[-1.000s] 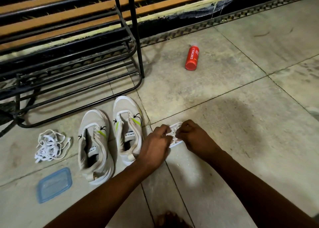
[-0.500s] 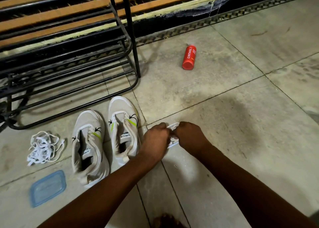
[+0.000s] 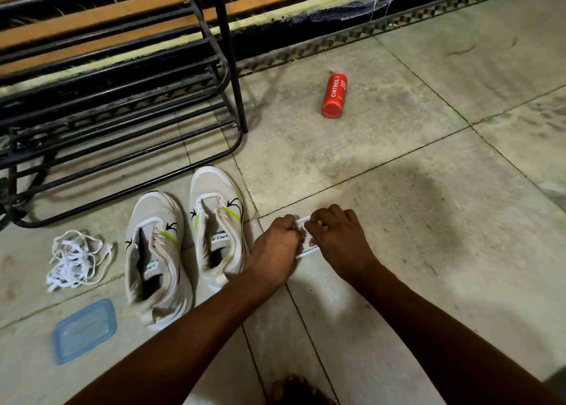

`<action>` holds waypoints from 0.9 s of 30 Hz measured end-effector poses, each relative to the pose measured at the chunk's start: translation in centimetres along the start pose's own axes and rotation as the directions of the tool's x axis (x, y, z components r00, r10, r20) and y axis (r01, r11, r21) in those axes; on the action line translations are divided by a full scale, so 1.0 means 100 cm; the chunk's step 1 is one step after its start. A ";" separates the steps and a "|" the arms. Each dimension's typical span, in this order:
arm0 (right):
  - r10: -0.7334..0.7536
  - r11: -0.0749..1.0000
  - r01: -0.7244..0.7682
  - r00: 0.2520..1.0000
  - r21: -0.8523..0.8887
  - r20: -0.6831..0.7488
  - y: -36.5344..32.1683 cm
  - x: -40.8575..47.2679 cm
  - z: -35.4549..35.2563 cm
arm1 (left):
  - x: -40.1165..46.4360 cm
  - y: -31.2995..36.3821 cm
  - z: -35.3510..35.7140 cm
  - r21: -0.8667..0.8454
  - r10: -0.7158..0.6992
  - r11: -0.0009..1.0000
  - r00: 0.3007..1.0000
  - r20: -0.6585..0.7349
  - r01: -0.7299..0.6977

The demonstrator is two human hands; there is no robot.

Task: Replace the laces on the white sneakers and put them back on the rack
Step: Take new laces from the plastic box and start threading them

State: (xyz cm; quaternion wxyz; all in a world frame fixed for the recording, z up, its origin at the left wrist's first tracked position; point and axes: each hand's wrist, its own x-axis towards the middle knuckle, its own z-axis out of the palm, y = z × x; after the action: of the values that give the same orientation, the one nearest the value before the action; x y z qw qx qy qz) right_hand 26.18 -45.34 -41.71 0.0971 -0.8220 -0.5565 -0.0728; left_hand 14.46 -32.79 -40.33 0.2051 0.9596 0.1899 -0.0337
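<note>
Both sneakers [image 3: 186,242] unlaced; old laces [image 3: 73,259] heaped at left. Left hand [image 3: 275,248] and right hand [image 3: 335,239] pinching small lace packet [image 3: 306,245]. Lacing, racking remain.

Dim, warm overhead light throws a soft shadow right of the hands [image 3: 309,239]; wide-angle edges bend, corners perhaps soft.
</note>
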 end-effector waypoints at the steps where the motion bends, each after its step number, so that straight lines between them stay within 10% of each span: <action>1: 0.016 0.999 -0.017 1.000 -0.046 -0.007 0.000 -0.001 0.001 | -0.001 0.002 -0.001 0.025 0.007 1.000 1.000 0.008 -0.008; 27: 0.145 0.989 -0.143 0.939 -0.028 0.313 0.002 0.028 -0.017 | 0.001 0.003 -0.010 0.070 0.042 0.997 0.999 0.026 -0.043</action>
State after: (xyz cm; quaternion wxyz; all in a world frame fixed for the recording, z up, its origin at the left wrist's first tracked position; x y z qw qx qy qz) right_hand 27.39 -43.30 -39.43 0.0104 -0.8618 -0.5030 0.0651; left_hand 14.64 -32.66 -39.31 0.1740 0.9695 0.1657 -0.0475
